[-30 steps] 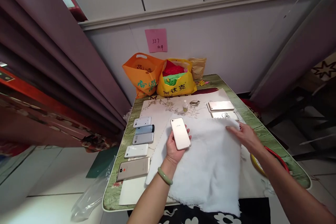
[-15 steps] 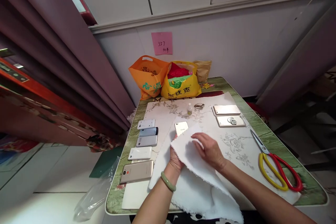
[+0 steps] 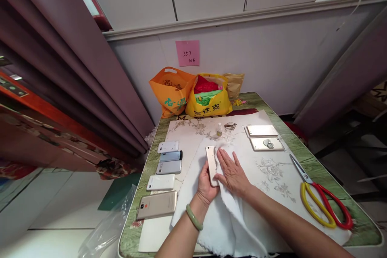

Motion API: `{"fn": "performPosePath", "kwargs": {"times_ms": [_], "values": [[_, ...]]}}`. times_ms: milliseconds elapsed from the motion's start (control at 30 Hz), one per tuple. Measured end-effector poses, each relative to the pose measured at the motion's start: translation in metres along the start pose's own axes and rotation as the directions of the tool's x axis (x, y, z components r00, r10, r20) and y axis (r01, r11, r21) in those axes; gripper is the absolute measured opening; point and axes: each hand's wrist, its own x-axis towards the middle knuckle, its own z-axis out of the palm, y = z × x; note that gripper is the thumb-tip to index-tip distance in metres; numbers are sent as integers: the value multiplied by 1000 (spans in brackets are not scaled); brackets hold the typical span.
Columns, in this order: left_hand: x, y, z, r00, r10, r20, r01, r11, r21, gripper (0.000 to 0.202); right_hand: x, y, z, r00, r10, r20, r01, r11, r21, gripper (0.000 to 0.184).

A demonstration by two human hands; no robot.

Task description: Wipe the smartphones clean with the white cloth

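My left hand (image 3: 207,185) is closed around the edge of a pale gold phone (image 3: 211,161), held with its back facing up. A white cloth (image 3: 216,221) lies over the lap side of the table and is folded up against the phone's right part. My right hand (image 3: 233,173) lies flat on that cloth over the phone, fingers stretched and little finger apart. Part of the phone is hidden under the cloth and the right hand. A green bangle (image 3: 194,217) circles my left wrist.
Several phones, among them a gold one (image 3: 159,204), line the left side. Two more, one with a ring holder (image 3: 268,144), lie right of the scissors-side middle. Large scissors (image 3: 320,197) lie at the right. A small bottle (image 3: 219,130), glasses (image 3: 230,125) and bags (image 3: 208,107) stand farther back.
The cloth has been drawn aside, showing more of the phone. My right hand has come down from above the cloth and now lies flat over it against the phone.
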Motion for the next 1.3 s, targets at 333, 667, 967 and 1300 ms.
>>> {"fn": "performPosePath", "kwargs": {"times_ms": [333, 667, 967, 1300], "values": [[7, -3, -20, 989, 38, -140, -28, 997, 79, 40, 5, -16, -16, 962, -256, 89, 236, 953, 192, 73], [5, 0, -8, 999, -29, 41, 28, 999, 17, 45, -7, -13, -6, 998, 42, 43, -41, 999, -17, 66], [5, 0, -20, 1000, -7, -21, 8, 1000, 22, 36, 6, -19, -17, 967, -233, 99, 221, 968, 119, 64], [1, 1, -7, 999, -28, 26, 27, 999, 37, 46, 6, -25, -6, 996, 91, -2, -91, 996, 18, 66]]}}
